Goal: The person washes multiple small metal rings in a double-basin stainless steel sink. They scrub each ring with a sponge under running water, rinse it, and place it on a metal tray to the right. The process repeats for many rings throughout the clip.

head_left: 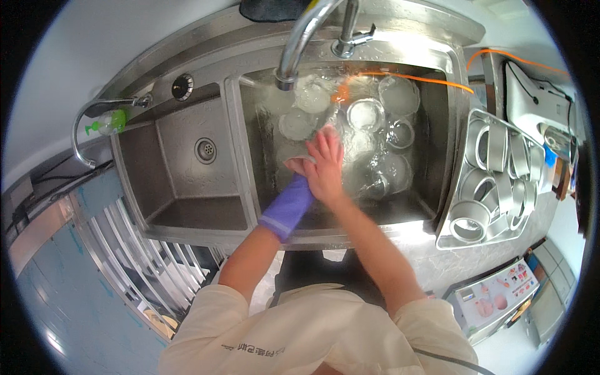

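My left hand (298, 165) reaches into the right basin, its forearm in a purple glove cuff or sleeve (288, 206). Something pinkish with a pale edge shows at its end; the fingers are hidden. Crossing over it, my bare right hand (326, 164) lies against it with fingers stretched and slightly apart, a little blurred. Under and around both hands, water fills the stainless steel basin (429, 154). Several round pans or moulds lie in it, among them a shiny round pan (365, 115) and a ring (400, 133). Glare and ripples blur their outlines.
A chrome faucet (293, 56) arches over the basin. An orange cord or hose (422, 78) runs into the water. Leftward are another basin (173, 173), a second faucet (77, 129) and a green soap bottle (112, 123). A metal tray (443, 236) at right holds several round pans (471, 211).
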`<state>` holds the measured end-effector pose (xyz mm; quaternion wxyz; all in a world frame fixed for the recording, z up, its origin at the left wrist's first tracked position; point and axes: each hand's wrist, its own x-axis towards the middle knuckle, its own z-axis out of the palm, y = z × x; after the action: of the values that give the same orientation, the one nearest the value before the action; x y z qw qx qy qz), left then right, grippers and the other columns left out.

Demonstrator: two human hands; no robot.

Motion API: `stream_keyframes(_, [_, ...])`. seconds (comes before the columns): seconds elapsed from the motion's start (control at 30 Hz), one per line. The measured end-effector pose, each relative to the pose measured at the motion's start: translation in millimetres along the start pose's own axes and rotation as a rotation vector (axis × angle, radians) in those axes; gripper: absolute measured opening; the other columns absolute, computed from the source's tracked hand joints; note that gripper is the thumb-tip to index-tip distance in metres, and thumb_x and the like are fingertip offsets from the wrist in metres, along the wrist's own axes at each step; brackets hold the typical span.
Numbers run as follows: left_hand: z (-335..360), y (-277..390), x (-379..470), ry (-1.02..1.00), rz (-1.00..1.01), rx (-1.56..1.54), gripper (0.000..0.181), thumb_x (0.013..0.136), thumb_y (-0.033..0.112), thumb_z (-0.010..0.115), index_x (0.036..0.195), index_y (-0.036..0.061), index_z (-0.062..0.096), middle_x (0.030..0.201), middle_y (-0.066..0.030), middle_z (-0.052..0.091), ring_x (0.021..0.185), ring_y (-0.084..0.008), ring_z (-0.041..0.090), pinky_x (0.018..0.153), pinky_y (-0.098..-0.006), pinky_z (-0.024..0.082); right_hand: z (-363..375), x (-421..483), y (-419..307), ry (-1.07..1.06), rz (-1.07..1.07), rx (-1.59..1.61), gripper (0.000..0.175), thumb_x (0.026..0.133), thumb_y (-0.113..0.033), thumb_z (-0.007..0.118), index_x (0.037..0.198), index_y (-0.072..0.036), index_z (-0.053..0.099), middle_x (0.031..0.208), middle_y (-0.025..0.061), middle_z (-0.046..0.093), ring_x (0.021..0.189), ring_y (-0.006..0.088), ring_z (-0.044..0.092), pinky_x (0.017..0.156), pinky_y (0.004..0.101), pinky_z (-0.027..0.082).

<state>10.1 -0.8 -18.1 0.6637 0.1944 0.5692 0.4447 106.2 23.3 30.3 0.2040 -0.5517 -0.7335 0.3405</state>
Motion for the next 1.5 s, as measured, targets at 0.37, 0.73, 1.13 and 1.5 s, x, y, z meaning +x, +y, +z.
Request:
stream_keyframes(0.37, [-32.3, 32.3, 0.1, 0.125, -0.286, 0.063, 0.048, 0.102, 0.045, 0.054, 0.121, 0.0017, 0.062, 0.103, -0.0083, 0.067, 0.090, -0.0169, 0.061, 0.081, -0.0333, 0.051, -69.9, 8.5, 87.3, -0.365, 0.481, 0.845, 0.050, 0.092, -0.014, 0.055, 0.141, -0.013, 0.046, 0.081, 0.0078, 0.060, 0.056, 0.0199, 0.053, 0.048, 0.0351, 0.044])
stream_keyframes(0.73, [16.2, 19.3, -16.3, 0.152, -0.223, 0.417, 0.052, 0.092, 0.037, 0.069, 0.126, -0.0009, 0.059, 0.114, -0.0143, 0.066, 0.100, -0.0235, 0.065, 0.089, -0.0345, 0.053, -42.3, -48.0, 34.0, -0.519, -0.162, 0.049, 0.033, 0.074, -0.003, 0.068, 0.105, 0.000, 0.059, 0.103, 0.0186, 0.067, 0.103, 0.0402, 0.062, 0.093, 0.0450, 0.048])
stream_keyframes(1.13, [17.2, 24.0, 6.1, 0.189, -0.501, -0.017, 0.047, 0.087, 0.039, 0.077, 0.116, 0.0043, 0.067, 0.101, -0.0071, 0.069, 0.086, -0.0210, 0.065, 0.073, -0.0359, 0.055, -46.1, -39.8, 75.7, -0.533, -0.296, -0.020, 0.023, 0.080, -0.006, 0.068, 0.101, -0.001, 0.062, 0.101, 0.0204, 0.065, 0.101, 0.0383, 0.063, 0.081, 0.0455, 0.052])
stream_keyframes(1.5, [59.5, 59.0, -34.4, 0.178, -0.263, 0.583, 0.034, 0.083, 0.021, 0.079, 0.107, 0.0006, 0.066, 0.094, -0.0082, 0.069, 0.072, -0.0188, 0.065, 0.066, -0.0331, 0.054, -44.3, -60.0, 90.0, -0.280, -0.101, -0.175, 0.019, 0.080, -0.017, 0.062, 0.095, -0.008, 0.071, 0.111, 0.0088, 0.066, 0.116, 0.0286, 0.057, 0.091, 0.0438, 0.049])
